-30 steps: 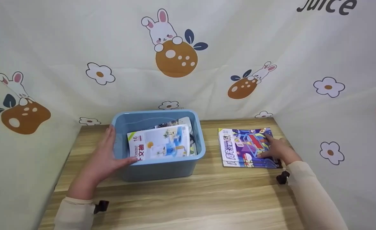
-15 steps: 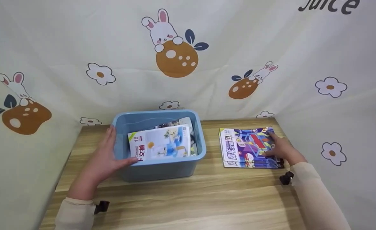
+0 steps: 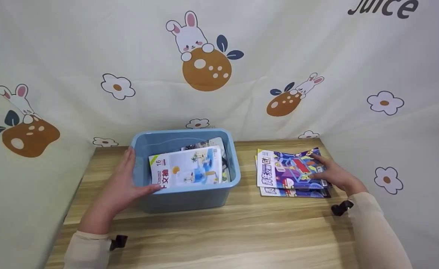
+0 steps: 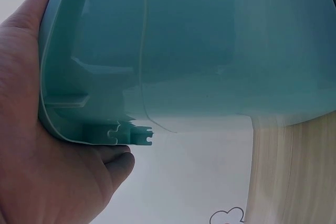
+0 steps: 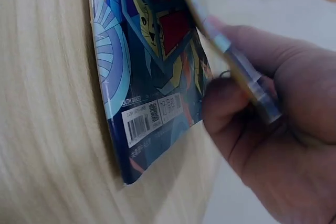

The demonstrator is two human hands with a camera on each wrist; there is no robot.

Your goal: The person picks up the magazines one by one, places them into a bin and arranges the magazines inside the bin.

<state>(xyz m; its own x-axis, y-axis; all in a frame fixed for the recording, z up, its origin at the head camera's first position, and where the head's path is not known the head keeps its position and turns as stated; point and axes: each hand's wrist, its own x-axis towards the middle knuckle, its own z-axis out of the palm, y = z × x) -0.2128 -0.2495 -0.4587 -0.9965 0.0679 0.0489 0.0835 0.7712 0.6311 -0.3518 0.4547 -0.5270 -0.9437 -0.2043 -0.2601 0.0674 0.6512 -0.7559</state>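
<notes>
My left hand grips the left front rim of a blue plastic bin, thumb on the front edge. The left wrist view shows fingers curled under the bin's rim. On the table's right, my right hand pinches the right edge of a purple-blue magazine. In the right wrist view, that magazine is raised edge-on between thumb and fingers. Beneath it lies another magazine with the same cover and a barcode label; whether more lie below is hidden.
Inside the bin a white magazine with a beach picture lies over other printed items. The wood-grain table extends in front. A cloth backdrop with rabbits and flowers hangs behind and at both sides.
The top magazine has lifted and shifted away from the one below, exposing that one's front edge. My right hand has moved slightly right. My left hand and the bin stay still.
</notes>
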